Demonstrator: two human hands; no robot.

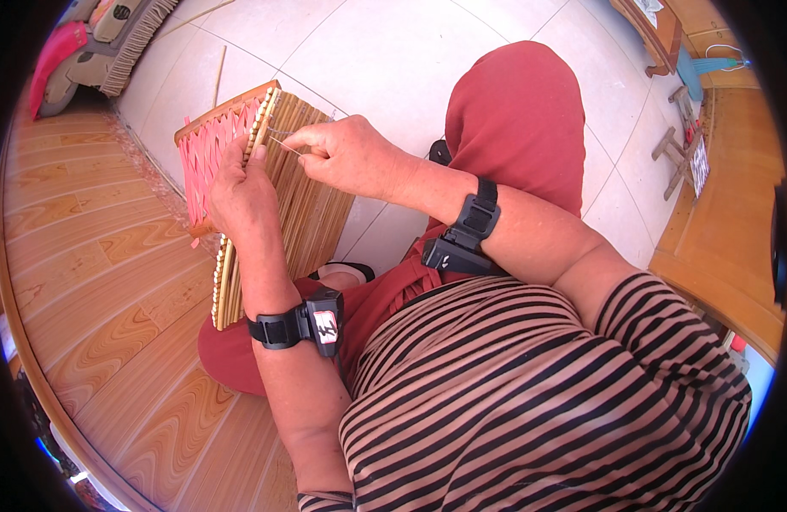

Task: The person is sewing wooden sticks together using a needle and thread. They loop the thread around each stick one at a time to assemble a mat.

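A panel of narrow bamboo-like slats [304,213] slopes beside my legs. Small pale bead-like pieces [261,119] line its left edge. Under and behind that edge is a wooden frame with criss-crossed pink straps [207,158]. My left hand [244,196] is closed on the beaded edge, thumb and fingers pinching it. Just to its right, my right hand [351,154] has its thumb and forefinger pinched on a thin pale thread [284,145] that runs to the edge. The tips of the right fingers are partly hidden.
A wood-grain platform [95,290] runs along the left. Pale tiles [376,51] cover the floor, where a thin stick [220,72] lies beyond the frame. Grey upholstered furniture [90,64] stands at upper left. Wooden furniture [726,213] and a small wooden stand [671,149] are at right.
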